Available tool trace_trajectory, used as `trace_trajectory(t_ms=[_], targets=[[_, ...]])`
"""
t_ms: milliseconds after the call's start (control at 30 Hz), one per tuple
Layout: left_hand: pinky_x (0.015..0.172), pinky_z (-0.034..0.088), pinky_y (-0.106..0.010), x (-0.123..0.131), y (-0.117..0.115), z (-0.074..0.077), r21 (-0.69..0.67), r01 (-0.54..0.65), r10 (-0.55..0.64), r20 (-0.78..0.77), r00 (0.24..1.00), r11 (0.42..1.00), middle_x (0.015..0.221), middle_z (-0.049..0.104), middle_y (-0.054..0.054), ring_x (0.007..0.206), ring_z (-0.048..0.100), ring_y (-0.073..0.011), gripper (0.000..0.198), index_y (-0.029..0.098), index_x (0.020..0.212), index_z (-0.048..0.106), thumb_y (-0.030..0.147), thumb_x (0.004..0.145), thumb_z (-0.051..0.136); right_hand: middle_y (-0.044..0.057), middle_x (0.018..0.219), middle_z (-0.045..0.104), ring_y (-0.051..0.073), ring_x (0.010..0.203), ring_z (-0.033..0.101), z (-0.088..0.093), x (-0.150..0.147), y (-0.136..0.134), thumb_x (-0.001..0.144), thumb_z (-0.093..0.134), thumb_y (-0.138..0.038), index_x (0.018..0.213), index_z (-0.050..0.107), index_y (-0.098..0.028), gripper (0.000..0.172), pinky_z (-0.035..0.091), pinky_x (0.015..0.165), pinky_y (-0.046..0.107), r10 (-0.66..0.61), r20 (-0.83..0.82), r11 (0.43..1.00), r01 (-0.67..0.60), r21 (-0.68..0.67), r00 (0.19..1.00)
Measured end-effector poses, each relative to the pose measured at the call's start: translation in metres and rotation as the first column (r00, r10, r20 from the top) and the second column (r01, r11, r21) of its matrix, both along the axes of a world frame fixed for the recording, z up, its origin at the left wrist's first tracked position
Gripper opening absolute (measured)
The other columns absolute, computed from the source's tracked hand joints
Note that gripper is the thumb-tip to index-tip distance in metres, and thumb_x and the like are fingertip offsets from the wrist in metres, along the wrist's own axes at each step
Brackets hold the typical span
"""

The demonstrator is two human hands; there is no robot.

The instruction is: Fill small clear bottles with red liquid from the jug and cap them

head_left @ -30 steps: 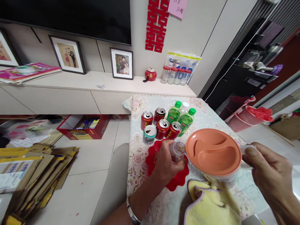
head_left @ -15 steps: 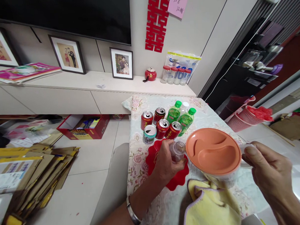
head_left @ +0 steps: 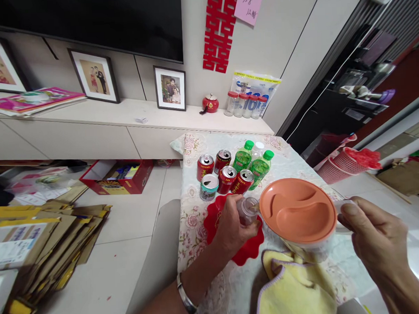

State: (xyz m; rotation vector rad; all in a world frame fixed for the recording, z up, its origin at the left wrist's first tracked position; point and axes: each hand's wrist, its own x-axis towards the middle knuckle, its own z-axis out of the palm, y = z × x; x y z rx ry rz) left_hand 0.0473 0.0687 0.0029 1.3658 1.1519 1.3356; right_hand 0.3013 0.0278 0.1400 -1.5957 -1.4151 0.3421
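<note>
My left hand (head_left: 233, 225) is closed around a small clear jar (head_left: 248, 210) with its open mouth up, over a red scalloped mat (head_left: 246, 253). In my right hand (head_left: 376, 235) is the handle of a clear pitcher (head_left: 309, 252) with an orange lid (head_left: 298, 211). The pitcher's spout side is tilted to the jar's mouth, and yellowish-brown liquid shows between them. How full the jar is, I cannot tell. A yellow cloth (head_left: 298, 292) with a purple edge lies below the pitcher.
Several drink cans (head_left: 227, 178) stand behind the jar, beside green-capped bottles (head_left: 260, 168). A flowered tablecloth (head_left: 191, 218) covers the table. Red-lidded jars (head_left: 244, 105) stand on the white cabinet (head_left: 145, 116). On the floor are flattened cardboard (head_left: 67, 242), a red box (head_left: 122, 181) and a pink basket (head_left: 342, 165).
</note>
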Motion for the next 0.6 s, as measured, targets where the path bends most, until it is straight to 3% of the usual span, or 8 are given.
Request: trace_trajectory(t_ms=[267, 600], targets=[[0.083, 0.062, -0.042, -0.0004, -0.0001, 0.0007, -0.037, 0.007, -0.006, 0.022, 1.000, 0.999, 0.113, 0.069, -0.008, 0.097, 0.074, -0.0295, 0.066, 0.025, 0.121, 0.050, 0.028, 0.065, 0.084, -0.001, 0.062, 0.038, 0.012, 0.058, 0.030, 0.0021, -0.0036, -0.0017, 0.087, 0.077, -0.068, 0.064, 0.053, -0.021, 0.058, 0.019, 0.047, 0.028, -0.032, -0.029, 0.999, 0.032, -0.016, 0.999], [0.088, 0.062, -0.050, 0.0010, 0.0003, -0.0036, 0.001, 0.004, -0.004, -0.004, 1.000, 1.000, 0.119, 0.066, -0.011, 0.103, 0.073, -0.0324, 0.067, 0.024, 0.123, 0.048, 0.028, 0.066, 0.083, -0.002, 0.060, 0.035, 0.010, 0.052, 0.026, 0.0038, -0.0092, -0.0026, 0.089, 0.075, -0.068, 0.065, 0.053, -0.022, 0.057, 0.017, 0.043, 0.028, -0.048, -0.026, 0.999, 0.047, -0.024, 0.999]])
